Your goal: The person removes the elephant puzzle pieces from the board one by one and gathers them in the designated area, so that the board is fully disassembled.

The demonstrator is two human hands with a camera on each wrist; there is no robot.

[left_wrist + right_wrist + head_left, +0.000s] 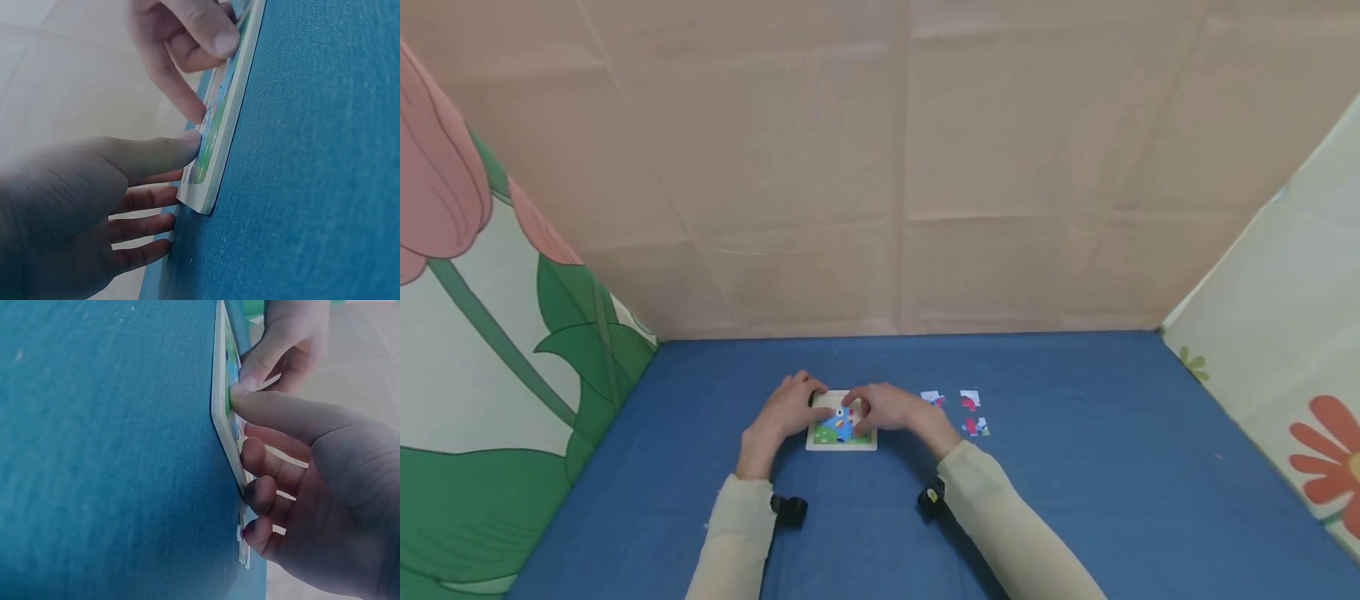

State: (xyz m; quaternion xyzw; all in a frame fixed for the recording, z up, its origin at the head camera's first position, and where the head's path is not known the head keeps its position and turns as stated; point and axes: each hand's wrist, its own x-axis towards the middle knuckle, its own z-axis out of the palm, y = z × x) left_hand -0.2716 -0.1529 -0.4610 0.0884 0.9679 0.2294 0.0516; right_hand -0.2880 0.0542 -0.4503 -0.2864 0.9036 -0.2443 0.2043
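A jigsaw puzzle tray (841,447) with a pale frame lies flat, its picture blue, green and red. At its left side is my left hand (787,408), thumb laid on the picture and fingers along the outer edge, holding the tray. My right hand (887,407) reaches over the right side from above. Its index finger and thumb press on the picture, spread apart. In the right wrist view, the right hand's other fingers (253,453) bend beside the tray edge. Both hands cover part of the picture.
Right of the tray lie loose jigsaw pieces: one partly behind the right hand (931,397), an upper piece (970,400) and a lower pair (976,427). A blue cloth (1075,467) covers the table. A beige wall sheet (895,167) rises behind, with flower-printed sheets at both sides.
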